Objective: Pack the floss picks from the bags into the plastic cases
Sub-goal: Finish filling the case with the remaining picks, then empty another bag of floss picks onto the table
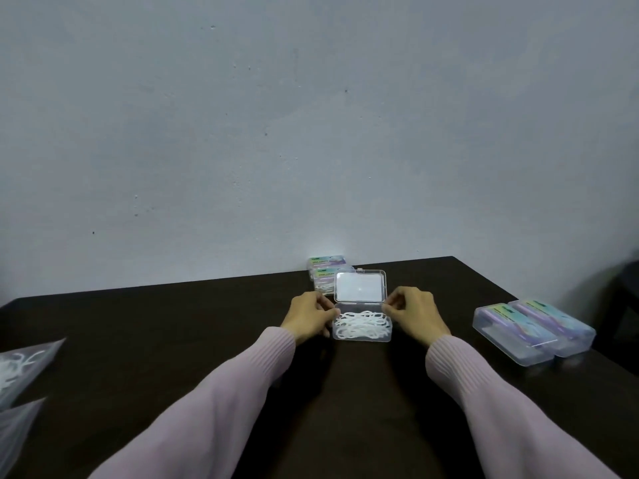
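On the dark counter (207, 323), two closed cases (532, 331) sit to the right, two more cases (326, 271) behind, bags (20, 371) at the left edge. The open case (361, 305) holds white floss picks (361, 326); left hand (309, 316) and right hand (413, 311) fingers pinch its sides

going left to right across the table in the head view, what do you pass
bags of floss picks at the left edge → left hand → open plastic case with floss picks inside, held at its sides → right hand → two closed cases side by side at the right.
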### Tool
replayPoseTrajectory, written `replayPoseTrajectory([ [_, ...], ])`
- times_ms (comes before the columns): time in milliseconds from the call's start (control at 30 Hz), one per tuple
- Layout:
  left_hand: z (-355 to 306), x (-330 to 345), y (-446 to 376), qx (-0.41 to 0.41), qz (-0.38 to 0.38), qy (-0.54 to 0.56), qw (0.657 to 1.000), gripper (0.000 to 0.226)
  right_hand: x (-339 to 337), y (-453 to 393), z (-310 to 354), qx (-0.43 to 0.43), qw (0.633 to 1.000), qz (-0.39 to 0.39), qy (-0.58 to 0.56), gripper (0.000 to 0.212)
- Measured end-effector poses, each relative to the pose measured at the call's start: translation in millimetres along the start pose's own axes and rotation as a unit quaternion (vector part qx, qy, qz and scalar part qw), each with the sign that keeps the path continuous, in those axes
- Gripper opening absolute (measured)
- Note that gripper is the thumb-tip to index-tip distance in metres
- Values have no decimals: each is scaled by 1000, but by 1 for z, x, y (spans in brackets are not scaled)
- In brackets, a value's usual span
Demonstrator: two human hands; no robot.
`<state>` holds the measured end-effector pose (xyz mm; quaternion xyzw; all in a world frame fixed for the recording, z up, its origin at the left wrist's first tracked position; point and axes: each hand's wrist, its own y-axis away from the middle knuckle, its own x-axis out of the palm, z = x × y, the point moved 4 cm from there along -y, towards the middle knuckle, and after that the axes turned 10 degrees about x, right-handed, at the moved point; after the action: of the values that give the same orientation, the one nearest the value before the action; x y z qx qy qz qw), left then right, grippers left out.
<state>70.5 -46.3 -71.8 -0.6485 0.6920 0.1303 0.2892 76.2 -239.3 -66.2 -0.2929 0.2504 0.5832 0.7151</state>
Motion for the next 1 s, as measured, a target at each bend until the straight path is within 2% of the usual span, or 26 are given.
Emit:
replayPoseTrajectory([
  [133,-3,5,-1,-16,-16,58,998,5,-3,2,7,-9,1000,-24,13,7],
  [333,-9,-15,3,-5,-5,6,1000,10,0,14,35,-72,997,4,30,14],
  [467,-12,-53,17,3,13,-37,999,14,23,26,69,-120,990,65,33,17],
  [600,2,-116,47,-14,-13,-71,997,14,69,47,120,-172,975,134,31,17],
  [733,26,-185,83,-63,-44,-118,990,11,117,71,168,-180,956,232,12,15],
  [900,77,-282,145,-144,-123,-212,959,8,180,114,229,-174,920,349,-25,7],
  [1000,116,-336,192,-231,-177,-311,905,10,219,140,262,-158,899,406,-34,5],
])
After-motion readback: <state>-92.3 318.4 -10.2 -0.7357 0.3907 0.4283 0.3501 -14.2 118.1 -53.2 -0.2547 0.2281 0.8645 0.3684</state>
